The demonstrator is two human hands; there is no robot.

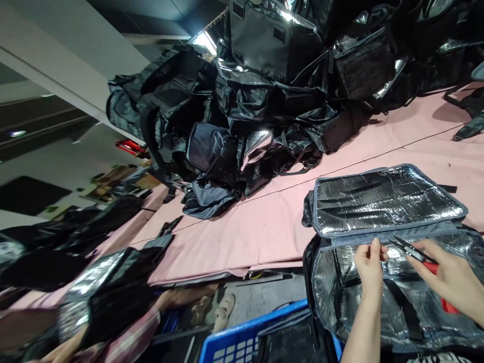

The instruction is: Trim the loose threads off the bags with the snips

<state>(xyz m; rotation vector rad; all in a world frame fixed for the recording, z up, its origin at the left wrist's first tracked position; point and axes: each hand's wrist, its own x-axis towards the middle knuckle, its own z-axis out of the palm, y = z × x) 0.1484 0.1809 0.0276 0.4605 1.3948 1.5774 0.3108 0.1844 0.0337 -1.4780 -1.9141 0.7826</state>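
Observation:
A black bag (321, 302) lies open at the right, its silver foil lining showing and its lined lid (385, 201) folded back onto the table. My left hand (369, 262) is closed in a pinch close to the grey edging between lid and body. Whatever its fingertips hold is too small to make out. In my right hand (449, 277) is a pair of scissors (410, 250) with dark pointed blades and red handles. The blade tips point left, a little beside my left fingertips. A black strap (404, 308) crosses the foil inside the bag.
Black bags (264, 96) are heaped along the far side of the pink-covered table (234, 242). Below the near edge stands a blue crate (260, 322) with dark bags. At lower left, another person's arm (132, 333) is beside a foil-lined bag (109, 282).

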